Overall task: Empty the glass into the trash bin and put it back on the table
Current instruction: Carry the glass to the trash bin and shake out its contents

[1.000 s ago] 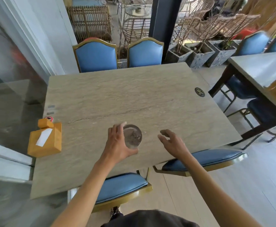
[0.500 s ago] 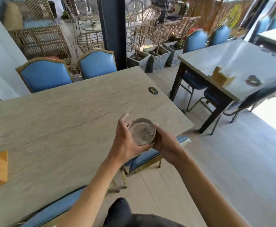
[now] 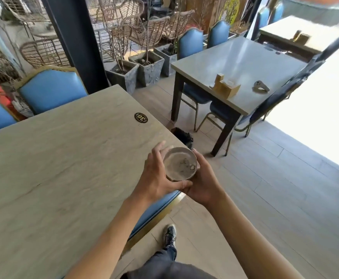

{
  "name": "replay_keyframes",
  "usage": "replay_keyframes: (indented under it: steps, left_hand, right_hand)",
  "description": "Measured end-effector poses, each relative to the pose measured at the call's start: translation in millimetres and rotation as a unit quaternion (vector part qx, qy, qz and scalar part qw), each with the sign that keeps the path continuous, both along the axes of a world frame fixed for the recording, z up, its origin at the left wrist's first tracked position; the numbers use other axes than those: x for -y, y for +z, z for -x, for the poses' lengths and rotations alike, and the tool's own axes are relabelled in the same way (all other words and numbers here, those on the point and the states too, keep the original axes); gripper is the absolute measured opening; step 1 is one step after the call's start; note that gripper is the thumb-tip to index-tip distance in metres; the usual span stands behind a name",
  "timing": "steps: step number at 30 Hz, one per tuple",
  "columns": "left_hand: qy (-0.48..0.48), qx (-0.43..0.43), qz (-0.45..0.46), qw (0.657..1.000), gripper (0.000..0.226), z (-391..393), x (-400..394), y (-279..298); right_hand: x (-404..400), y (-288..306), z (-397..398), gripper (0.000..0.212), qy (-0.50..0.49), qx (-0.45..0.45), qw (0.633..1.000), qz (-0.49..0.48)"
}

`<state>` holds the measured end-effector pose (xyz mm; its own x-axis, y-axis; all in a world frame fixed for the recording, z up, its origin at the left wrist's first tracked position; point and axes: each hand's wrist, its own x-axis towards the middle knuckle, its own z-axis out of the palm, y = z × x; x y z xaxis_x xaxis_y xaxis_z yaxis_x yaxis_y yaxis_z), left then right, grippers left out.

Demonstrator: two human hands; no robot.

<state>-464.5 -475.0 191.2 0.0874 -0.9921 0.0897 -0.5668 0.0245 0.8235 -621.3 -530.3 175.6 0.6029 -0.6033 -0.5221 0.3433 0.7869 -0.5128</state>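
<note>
The person holds the glass [image 3: 179, 163] in both hands, mouth up, just past the near right edge of the table [image 3: 63, 168]; the left hand [image 3: 158, 178] wraps its left side with fingers [image 3: 159, 150] curled around the far wall, and the right hand [image 3: 201, 181] cups the right side and base. Keeping it upright probably stops the small scraps lying inside from spilling early; the two-handed clasp likely steadies it while walking. The dark-lined trash bin [image 3: 181, 136] stands on the floor just beyond the table's corner, so the glass seems headed there; the emptying is not yet done.
</note>
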Motion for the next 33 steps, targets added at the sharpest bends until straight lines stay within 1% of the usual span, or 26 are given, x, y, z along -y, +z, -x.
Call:
replay_keyframes:
  steps: [4,7,11,14,17,20,23,29,33]
  left_hand:
    - [-0.05,-0.011,-0.048,0.998,0.133,14,56,-11]
    - [-0.079,-0.005,-0.071,0.994,0.132,20,93,-26]
    - [-0.096,0.021,-0.126,0.987,0.131,26,137,-54]
    - [-0.096,0.02,-0.186,0.978,0.119,32,164,-70]
    - [-0.104,0.047,-0.22,0.969,0.102,44,191,-88]
    - [-0.087,0.075,-0.248,0.962,0.083,59,224,-105]
    - [-0.067,0.078,-0.265,0.959,0.07,83,257,-121]
    - [-0.033,0.06,-0.297,0.953,0.067,144,328,-130]
    - [0.01,0.046,-0.305,0.951,0.064,174,362,-132]
  right_hand:
    - [53,-6,23,0.062,0.0,0.02,1.0,-0.018]
    - [94,-15,40,0.067,0.02,0.038,0.999,-0.021]
    - [137,-33,71,0.071,0.006,0.018,0.999,-0.035]
    - [165,-43,96,0.073,-0.019,0.013,0.998,-0.062]
    - [197,-57,120,0.084,-0.038,0.0,0.996,-0.079]
    - [234,-74,148,0.088,-0.04,-0.001,0.995,-0.09]
    - [277,-85,177,0.086,-0.033,-0.01,0.994,-0.102]
    - [367,-97,222,0.084,0.008,-0.007,0.994,-0.112]
    - [426,-109,235,0.087,0.051,-0.018,0.991,-0.125]
